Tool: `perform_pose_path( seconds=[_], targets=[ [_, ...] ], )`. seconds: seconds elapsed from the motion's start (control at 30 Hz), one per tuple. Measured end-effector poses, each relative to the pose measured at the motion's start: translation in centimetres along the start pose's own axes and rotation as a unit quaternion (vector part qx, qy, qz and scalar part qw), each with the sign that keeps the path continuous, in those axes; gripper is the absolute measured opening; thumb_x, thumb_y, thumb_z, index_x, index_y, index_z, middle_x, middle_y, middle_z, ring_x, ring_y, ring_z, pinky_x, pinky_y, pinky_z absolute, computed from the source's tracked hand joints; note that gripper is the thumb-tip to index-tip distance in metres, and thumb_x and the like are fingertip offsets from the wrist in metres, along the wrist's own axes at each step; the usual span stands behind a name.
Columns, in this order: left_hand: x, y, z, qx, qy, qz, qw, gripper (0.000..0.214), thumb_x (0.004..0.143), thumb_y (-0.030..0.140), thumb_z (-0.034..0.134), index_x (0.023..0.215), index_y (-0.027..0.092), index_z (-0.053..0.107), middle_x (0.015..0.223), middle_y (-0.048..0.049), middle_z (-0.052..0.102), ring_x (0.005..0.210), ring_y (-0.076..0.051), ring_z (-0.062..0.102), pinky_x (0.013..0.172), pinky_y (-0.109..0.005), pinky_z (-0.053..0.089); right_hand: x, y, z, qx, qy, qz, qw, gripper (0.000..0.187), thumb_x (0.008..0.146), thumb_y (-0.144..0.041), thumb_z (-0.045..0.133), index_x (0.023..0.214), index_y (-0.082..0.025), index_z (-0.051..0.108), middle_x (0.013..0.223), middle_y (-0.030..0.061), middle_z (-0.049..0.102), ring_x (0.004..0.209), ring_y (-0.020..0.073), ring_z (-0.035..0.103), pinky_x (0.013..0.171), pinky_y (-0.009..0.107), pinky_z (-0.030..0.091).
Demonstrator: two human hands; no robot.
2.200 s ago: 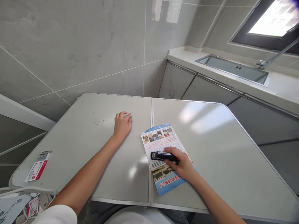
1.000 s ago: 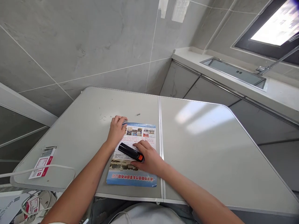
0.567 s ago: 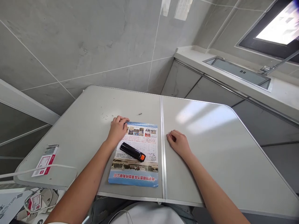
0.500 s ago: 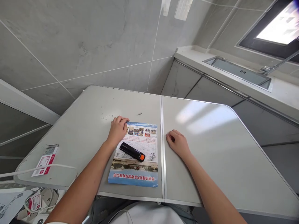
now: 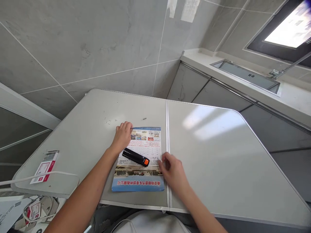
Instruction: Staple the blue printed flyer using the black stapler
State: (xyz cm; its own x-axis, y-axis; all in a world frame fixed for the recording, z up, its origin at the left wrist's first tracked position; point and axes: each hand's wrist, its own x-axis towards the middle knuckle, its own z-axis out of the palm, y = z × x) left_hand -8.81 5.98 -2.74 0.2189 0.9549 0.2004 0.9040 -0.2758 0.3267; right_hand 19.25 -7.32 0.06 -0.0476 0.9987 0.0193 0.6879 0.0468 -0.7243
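Observation:
A printed leaflet (image 5: pixel 138 186) with blue bands lies on the table, its text upside down to me. My left hand (image 5: pixel 123 136) is closed on its far left corner, fingers curled over the edge. At the leaflet's right edge, my right hand (image 5: pixel 175 171) is bent inward, with thumb and forefinger closed at the paper; the other fingers are partly hidden. Slantwise across the leaflet rests a black stapler (image 5: pixel 134 157) with an orange end, touched by neither hand.
The pale folding table (image 5: pixel 206 161) has a metal seam beside the leaflet. A short strip of staples (image 5: pixel 144 118) lies beyond it. A red-and-white packet (image 5: pixel 45 168) and a white cable (image 5: pixel 55 172) are at left. A counter with a sink (image 5: pixel 247 76) stands at back right.
My right hand has come left and nearer to me, from the bare table to the leaflet's right edge. The leaflet's far right corner has shifted slightly left. My left hand stays at its corner.

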Motion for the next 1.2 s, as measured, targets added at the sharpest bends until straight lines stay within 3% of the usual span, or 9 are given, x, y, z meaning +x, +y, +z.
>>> perform_pose_path(
  seconds=[0.13,0.27,0.37,0.67,0.83,0.93,1.07,1.13,1.2],
  targets=[
    [0.0,-0.5,0.2,-0.016,0.0,-0.016,1.0,0.019,0.106,0.017,0.035,0.104,0.022,0.053,0.108,-0.0106,0.065,0.1,-0.029,0.057,0.084,-0.041,0.039,-3.4,-2.2,2.2,0.037,-0.002,0.013,0.999,0.005,0.096,-0.028,0.054,0.095,-0.024,0.056,0.078,0.0002,0.066,0.066,0.0188,0.059,0.06,0.027,0.042],
    [-0.1,-0.3,-0.1,-0.043,0.014,-0.025,0.999,0.017,0.104,0.015,0.035,0.104,0.023,0.051,0.107,-0.0106,0.065,0.1,-0.03,0.058,0.085,-0.042,0.039,-5.0,-2.1,3.0,0.047,-0.015,-0.019,0.999,0.016,0.1,-0.022,0.045,0.095,-0.025,0.06,0.083,0.0017,0.072,0.071,0.0209,0.067,0.066,0.029,0.048],
    [-0.2,0.6,-0.2,-0.048,0.025,-0.023,0.998,0.016,0.104,0.015,0.036,0.103,0.022,0.051,0.103,-0.0108,0.065,0.098,-0.03,0.058,0.086,-0.044,0.04,-5.9,-1.4,2.9,0.025,0.024,-0.041,0.999,0.022,0.104,-0.022,0.042,0.101,-0.025,0.064,0.085,0.0027,0.074,0.071,0.0207,0.069,0.065,0.029,0.049],
    [0.2,6.2,1.4,-0.056,0.011,0.017,0.998,0.021,0.101,0.008,0.039,0.104,0.023,0.054,0.105,-0.0104,0.069,0.099,-0.03,0.06,0.087,-0.043,0.041,-8.1,1.1,0.2,0.013,0.116,-0.035,0.993,0.024,0.106,-0.028,0.047,0.104,-0.023,0.071,0.092,0.0052,0.079,0.078,0.0207,0.076,0.069,0.029,0.058],
    [1.0,7.6,2.2,-0.026,-0.012,0.064,0.998,0.013,0.105,0.017,0.045,0.104,0.022,0.057,0.107,-0.0105,0.071,0.102,-0.031,0.059,0.086,-0.043,0.041,-8.5,2.5,-1.5,0.002,0.095,0.014,0.995,0.027,0.105,-0.036,0.051,0.096,-0.023,0.073,0.08,0.0027,0.078,0.057,0.0177,0.067,0.056,0.028,0.053],
    [1.8,8.5,2.5,0.007,-0.026,0.083,0.996,0.012,0.105,0.02,0.048,0.105,0.021,0.06,0.108,-0.0124,0.069,0.105,-0.032,0.058,0.088,-0.044,0.042,-8.8,3.0,-1.9,-0.011,0.079,0.012,0.997,0.027,0.105,-0.036,0.052,0.096,-0.023,0.074,0.078,0.0027,0.077,0.056,0.0172,0.065,0.054,0.028,0.051],
    [1.5,9.2,1.3,0.009,0.004,0.063,0.998,0.014,0.103,0.024,0.053,0.114,0.02,0.062,0.118,-0.015,0.066,0.11,-0.033,0.058,0.092,-0.046,0.044,-8.8,2.8,-2.3,-0.077,0.141,-0.037,0.986,0.021,0.104,-0.029,0.055,0.099,-0.023,0.075,0.078,0.0042,0.072,0.065,0.0197,0.065,0.058,0.031,0.05],
    [0.1,9.0,-0.1,-0.025,0.02,0.055,0.998,0.016,0.104,0.024,0.05,0.113,0.02,0.063,0.118,-0.0138,0.066,0.11,-0.032,0.059,0.094,-0.046,0.046,-8.2,2.1,-2.4,-0.086,0.184,-0.072,0.977,0.018,0.103,-0.025,0.056,0.103,-0.024,0.074,0.078,0.005,0.067,0.07,0.0217,0.063,0.062,0.034,0.051],
    [-2.1,8.5,-1.5,-0.085,-0.002,0.076,0.993,0.022,0.104,0.018,0.044,0.108,0.023,0.065,0.113,-0.01,0.068,0.108,-0.028,0.062,0.096,-0.045,0.049,-7.2,1.2,-2.3,-0.052,0.165,-0.104,0.979,0.017,0.102,-0.025,0.06,0.114,-0.025,0.072,0.093,0.0087,0.069,0.085,0.0252,0.065,0.072,0.038,0.056]
  ],
)
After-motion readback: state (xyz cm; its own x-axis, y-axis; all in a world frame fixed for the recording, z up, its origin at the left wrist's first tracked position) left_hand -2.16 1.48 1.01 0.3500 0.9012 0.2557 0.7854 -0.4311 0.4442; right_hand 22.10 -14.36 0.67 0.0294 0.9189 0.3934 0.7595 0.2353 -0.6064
